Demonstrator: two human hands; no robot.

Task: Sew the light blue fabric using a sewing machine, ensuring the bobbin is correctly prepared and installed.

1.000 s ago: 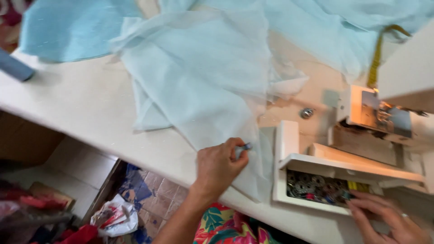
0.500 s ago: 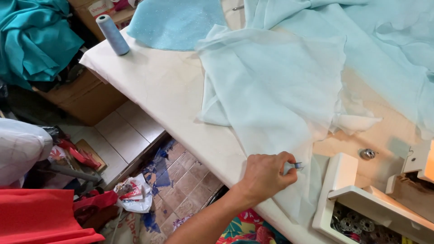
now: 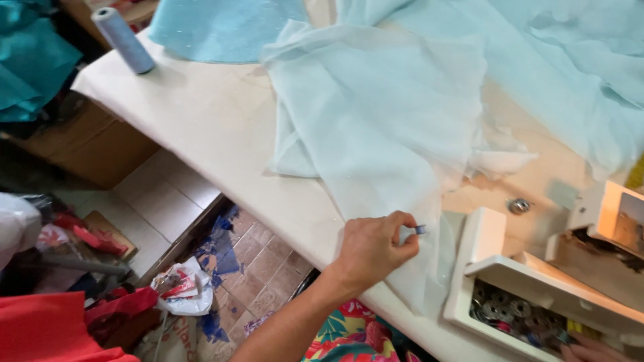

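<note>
My left hand [image 3: 372, 251] rests at the near edge of the white table [image 3: 201, 127], its fingers pinched on a small blue bobbin [image 3: 420, 229]. It lies on the hem of a pale blue sheer fabric [image 3: 382, 127] that spreads across the table. Only the fingertips of my right hand [image 3: 594, 350] show at the bottom right, just under the open white drawer [image 3: 483, 268] of metal bobbins [image 3: 500, 310]. What the right hand holds is out of view.
A grey-blue thread cone [image 3: 123, 39] lies at the table's far left corner. A metal button-like part [image 3: 518, 205] sits on the table by the sewing machine [image 3: 617, 234]. Teal cloth [image 3: 30, 64], boxes and bags crowd the tiled floor on the left.
The view has swung left and down, so the floor and thread cone show more. My left hand keeps its pinch on the bobbin at the table edge. The right hand has slid almost out of frame.
</note>
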